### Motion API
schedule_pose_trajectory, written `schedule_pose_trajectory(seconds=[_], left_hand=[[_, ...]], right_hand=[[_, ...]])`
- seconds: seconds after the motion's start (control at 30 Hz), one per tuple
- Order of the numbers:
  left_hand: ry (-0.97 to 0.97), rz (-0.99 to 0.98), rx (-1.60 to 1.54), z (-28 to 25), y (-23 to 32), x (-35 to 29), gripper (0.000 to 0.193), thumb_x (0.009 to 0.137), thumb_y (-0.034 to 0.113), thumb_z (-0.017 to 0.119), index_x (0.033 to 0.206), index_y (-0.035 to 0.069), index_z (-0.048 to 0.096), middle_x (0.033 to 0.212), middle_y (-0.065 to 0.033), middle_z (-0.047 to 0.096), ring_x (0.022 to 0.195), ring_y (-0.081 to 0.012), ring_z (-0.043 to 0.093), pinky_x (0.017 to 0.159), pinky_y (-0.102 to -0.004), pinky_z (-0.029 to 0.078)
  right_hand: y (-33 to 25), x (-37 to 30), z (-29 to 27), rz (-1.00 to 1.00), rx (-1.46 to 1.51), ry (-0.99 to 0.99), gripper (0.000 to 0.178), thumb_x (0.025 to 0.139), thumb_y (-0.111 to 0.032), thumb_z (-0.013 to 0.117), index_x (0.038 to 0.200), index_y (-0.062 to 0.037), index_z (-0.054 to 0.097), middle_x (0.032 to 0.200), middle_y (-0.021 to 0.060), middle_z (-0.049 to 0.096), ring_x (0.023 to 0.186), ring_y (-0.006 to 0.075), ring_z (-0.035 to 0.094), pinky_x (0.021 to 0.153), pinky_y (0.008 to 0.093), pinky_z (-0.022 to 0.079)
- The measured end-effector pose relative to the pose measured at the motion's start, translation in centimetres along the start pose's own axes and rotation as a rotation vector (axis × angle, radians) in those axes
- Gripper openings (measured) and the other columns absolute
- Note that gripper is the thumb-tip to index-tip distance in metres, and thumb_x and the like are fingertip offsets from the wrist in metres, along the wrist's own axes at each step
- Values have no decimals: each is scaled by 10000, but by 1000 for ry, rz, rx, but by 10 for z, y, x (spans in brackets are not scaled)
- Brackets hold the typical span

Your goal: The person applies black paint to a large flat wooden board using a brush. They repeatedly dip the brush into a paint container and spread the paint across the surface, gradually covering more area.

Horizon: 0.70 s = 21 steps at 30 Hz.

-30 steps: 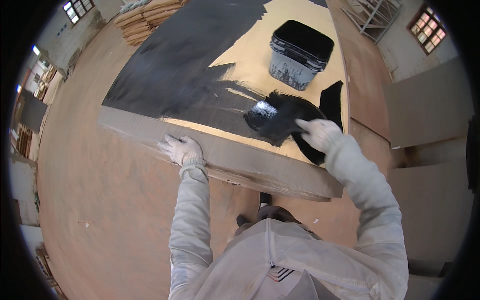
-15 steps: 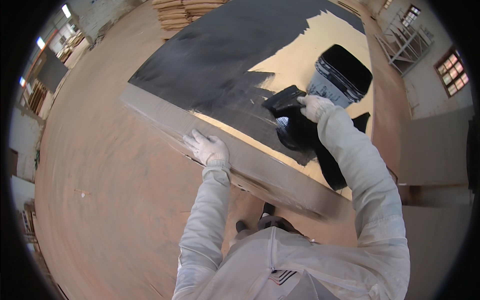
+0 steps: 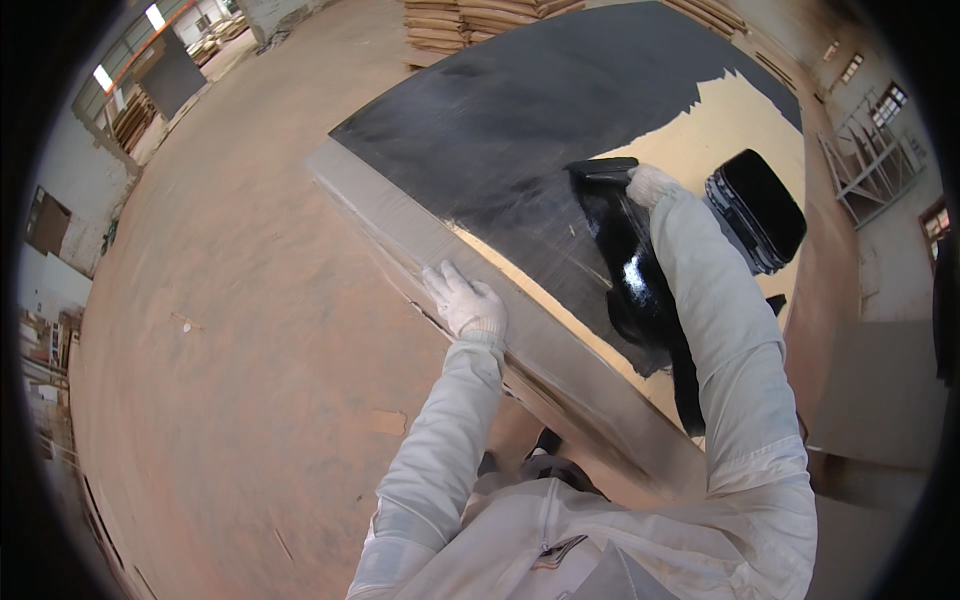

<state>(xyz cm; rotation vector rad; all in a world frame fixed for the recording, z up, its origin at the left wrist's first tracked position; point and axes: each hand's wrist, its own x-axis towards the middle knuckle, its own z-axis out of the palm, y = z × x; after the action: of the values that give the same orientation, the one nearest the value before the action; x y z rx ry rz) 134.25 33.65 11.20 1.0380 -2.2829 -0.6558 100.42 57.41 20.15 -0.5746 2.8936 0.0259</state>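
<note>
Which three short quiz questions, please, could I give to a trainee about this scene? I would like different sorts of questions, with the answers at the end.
1. True or false: The bucket stands on the pale area of the top surface.

2. Fill in the missing word: The dark flat tool is held in the ____ hand.

3. Multiple choice: Where is the left hand placed?
A) On the bucket
B) On the grey side below the top surface
C) On the shiny black coating

Key:
1. True.
2. Right; the right hand grips it.
3. B.
</note>
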Motion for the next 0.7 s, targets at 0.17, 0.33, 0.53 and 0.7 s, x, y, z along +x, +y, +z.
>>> schedule_pose_trajectory(seconds=[0.17,0.33,0.53,0.7], left_hand=[[-42,9,-71,13,22,-5,679,967,148,585,1600,-15,400,1727,-315,235,1606,-488,230,1302,-537,250],[-46,-60,-16,-2,-2,0,691,970,163,575,1612,-13,387,1738,-309,218,1616,-486,205,1313,-538,221],[-127,-35,-129,6,33,-9,694,975,154,572,1618,-8,368,1737,-311,224,1617,-479,209,1309,-555,220],[-37,-28,-119,2,6,-6,711,964,140,578,1621,-10,350,1737,-314,216,1617,-481,205,1303,-559,234]], right_hand=[[52,81,15,280,-283,-274,334,945,-170,718,1271,-153,793,1296,121,773,1265,270,718,1037,405,580],[6,56,14,278,-46,-113,416,958,-147,679,1369,-145,741,1406,115,723,1322,251,686,1097,401,541],[60,16,-13,175,-420,-199,421,995,-153,575,1389,-116,717,1437,157,699,1375,324,643,1134,434,520],[-49,-81,-36,1,-50,-65,559,953,-232,566,1482,-62,631,1478,243,642,1418,385,585,1196,455,454]])
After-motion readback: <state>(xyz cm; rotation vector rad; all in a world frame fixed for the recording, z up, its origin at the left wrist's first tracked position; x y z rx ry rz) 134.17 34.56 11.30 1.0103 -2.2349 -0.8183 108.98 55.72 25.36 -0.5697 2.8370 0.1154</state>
